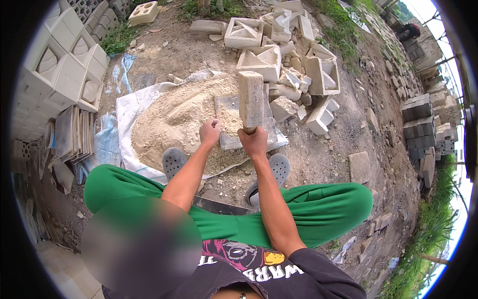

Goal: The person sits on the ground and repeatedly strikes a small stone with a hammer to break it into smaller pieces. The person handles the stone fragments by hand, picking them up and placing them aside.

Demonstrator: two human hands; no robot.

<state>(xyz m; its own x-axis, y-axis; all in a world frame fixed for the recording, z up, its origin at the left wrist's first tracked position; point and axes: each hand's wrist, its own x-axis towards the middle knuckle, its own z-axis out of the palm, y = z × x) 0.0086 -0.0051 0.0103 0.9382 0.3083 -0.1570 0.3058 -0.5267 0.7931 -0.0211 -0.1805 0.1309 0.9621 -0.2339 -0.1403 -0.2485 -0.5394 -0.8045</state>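
The right hand [254, 142] grips the wooden mallet [251, 98] over the grey slab [230, 142], beside the powder heap [167, 117]; the left hand [209, 131] is curled closed near the slab's left edge, contents untellable; a firm wrist and clear left fingers serve best.

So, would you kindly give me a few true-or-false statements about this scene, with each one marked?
1. The right hand grips a block-headed mallet. True.
2. The left hand rests on the person's knee. False: the left hand is out in front, by the left edge of a grey plate.
3. The pile of sandy material lies on a white sheet. True.
4. The person's trousers are red. False: the trousers are green.
5. The person wears grey clogs. True.
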